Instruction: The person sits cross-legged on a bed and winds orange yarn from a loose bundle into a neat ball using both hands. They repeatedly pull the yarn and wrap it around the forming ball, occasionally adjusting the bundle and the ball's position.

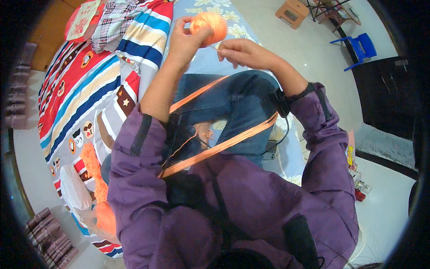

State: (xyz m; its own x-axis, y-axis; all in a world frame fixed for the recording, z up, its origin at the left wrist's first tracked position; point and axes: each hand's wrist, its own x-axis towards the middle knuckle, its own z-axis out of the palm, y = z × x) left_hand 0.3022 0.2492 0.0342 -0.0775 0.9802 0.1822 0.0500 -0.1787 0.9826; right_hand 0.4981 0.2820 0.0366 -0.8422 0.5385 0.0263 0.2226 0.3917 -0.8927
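Observation:
My left hand [188,42] grips a ball of orange yarn [215,27] near the top of the view, thumb across its front. Close to the ball's lower right is my right hand [243,53], fingers curled with the fingertips pinched together; a short thin strand seems to run between them and the ball. A stretched loop of orange yarn [221,146] lies around my bent knees, over dark blue jeans [215,97]. One loose strand trails down between my legs, near a bare foot [202,132].
I sit on a bed with a flowered blue sheet [243,28]. A striped quilt [100,90] lies at left, bearing more orange yarn [94,171] and a plastic bag [75,188]. An orange stool [292,13] and a blue chair [362,48] stand at upper right.

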